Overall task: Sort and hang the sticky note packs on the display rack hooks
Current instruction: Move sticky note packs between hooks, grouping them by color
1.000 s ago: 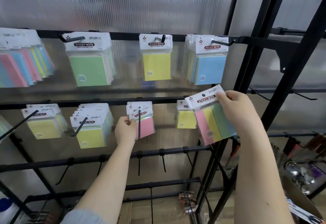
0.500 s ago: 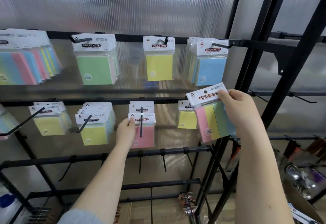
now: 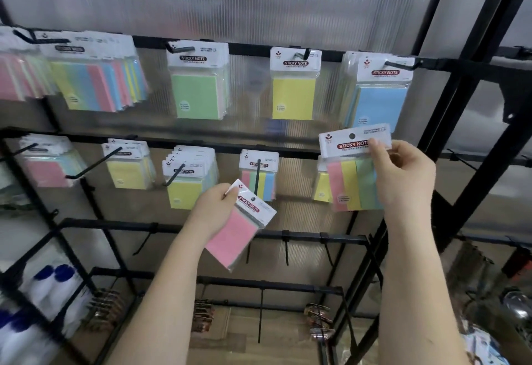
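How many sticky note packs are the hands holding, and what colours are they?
Pink pack, in the left hand: 1
Striped pack, in the right hand: 1
Total: 2

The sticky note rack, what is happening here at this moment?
A person is sorting sticky note packs on a black display rack. The left hand grips a pink pack, off any hook and tilted. The right hand pinches a multicolour striped pack by its header card, in front of the middle row and not yet hung. Behind the pink pack, a striped pack hangs on a hook. Other packs hang along the top and middle rows.
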Demonstrator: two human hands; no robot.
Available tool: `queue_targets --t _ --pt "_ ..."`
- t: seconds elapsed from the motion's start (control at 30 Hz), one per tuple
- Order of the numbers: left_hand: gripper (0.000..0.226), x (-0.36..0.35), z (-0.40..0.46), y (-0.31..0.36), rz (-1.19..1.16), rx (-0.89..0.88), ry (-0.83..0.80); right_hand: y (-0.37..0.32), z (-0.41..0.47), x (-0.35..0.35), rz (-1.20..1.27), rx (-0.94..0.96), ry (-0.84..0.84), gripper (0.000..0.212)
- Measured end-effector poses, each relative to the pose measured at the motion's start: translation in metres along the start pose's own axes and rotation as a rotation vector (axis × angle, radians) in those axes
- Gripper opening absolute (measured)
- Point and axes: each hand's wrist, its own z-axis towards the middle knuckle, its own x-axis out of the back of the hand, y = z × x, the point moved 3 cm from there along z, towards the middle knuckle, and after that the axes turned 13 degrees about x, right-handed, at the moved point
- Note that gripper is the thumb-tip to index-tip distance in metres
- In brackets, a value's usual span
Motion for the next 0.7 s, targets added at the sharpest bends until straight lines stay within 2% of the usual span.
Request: queue_targets --t 0.13,0.33,0.47,0.7 --pt "0.032 0.031 -0.018 0.005 -0.083 0.037 0.123 -0.006 -0.006 -0.009 0.073 0.008 -0.015 0.022" --pt "0.038 0.080 -0.027 0.000 -0.183 0.074 0.335 -0.027 -0.015 -0.026 0.149 0.040 -0.065 0.023" --pt "0.036 0.114 -0.027 -0.015 -0.228 0.068 0.399 -0.046 -0.026 -0.047 0.165 0.048 -0.064 0.012" --pt "0.037 0.191 -0.002 -0.057 -0.275 0.037 0.500 -0.091 -0.058 -0.115 0.204 0.051 -0.056 0.012"
